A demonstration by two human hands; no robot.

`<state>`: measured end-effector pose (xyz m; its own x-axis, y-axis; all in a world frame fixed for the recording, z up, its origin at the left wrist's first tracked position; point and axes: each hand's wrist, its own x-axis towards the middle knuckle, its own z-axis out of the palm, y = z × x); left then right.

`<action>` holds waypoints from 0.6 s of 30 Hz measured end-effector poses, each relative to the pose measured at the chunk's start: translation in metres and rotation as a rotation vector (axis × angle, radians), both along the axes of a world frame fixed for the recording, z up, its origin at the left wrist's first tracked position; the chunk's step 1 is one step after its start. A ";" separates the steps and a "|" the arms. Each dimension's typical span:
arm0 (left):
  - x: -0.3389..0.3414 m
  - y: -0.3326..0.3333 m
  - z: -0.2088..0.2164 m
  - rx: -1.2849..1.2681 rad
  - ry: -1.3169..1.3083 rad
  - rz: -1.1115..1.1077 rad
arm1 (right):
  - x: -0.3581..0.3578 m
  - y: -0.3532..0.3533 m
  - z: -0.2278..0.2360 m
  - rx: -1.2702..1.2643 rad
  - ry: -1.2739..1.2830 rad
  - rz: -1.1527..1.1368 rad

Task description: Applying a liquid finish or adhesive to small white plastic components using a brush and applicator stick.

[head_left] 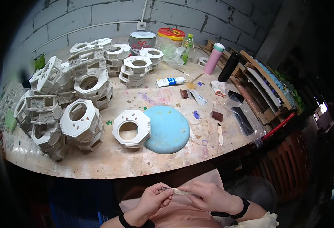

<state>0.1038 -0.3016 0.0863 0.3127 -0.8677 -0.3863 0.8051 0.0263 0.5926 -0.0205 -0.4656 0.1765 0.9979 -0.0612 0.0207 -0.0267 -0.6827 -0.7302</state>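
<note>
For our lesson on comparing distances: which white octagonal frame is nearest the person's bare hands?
The white octagonal frame at the left edge of the blue round disc; the others stand farther left or back.

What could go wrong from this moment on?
The small pale piece might slip from the grip of the left hand and right hand; it is held over the lap, off the tabletop, so it could drop onto the pink apron or beyond.
The white octagonal frames are piled several high at differing angles, so a bump might topple some.
</note>
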 end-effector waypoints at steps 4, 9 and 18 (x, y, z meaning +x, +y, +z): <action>-0.001 0.017 0.005 0.029 -0.101 0.093 | 0.009 0.001 0.011 -0.035 -0.071 0.097; 0.016 0.031 0.010 -0.006 -0.005 0.294 | -0.010 -0.015 0.034 -0.026 -0.151 -0.040; 0.005 0.144 -0.016 -0.177 0.271 1.025 | 0.009 -0.057 0.012 0.076 -0.222 0.097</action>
<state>0.1085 -0.1577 0.0700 0.8460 -0.2905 -0.4471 0.4543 0.8317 0.3191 -0.0118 -0.5229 0.1885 0.9707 0.0244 0.2389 0.2027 -0.6171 -0.7603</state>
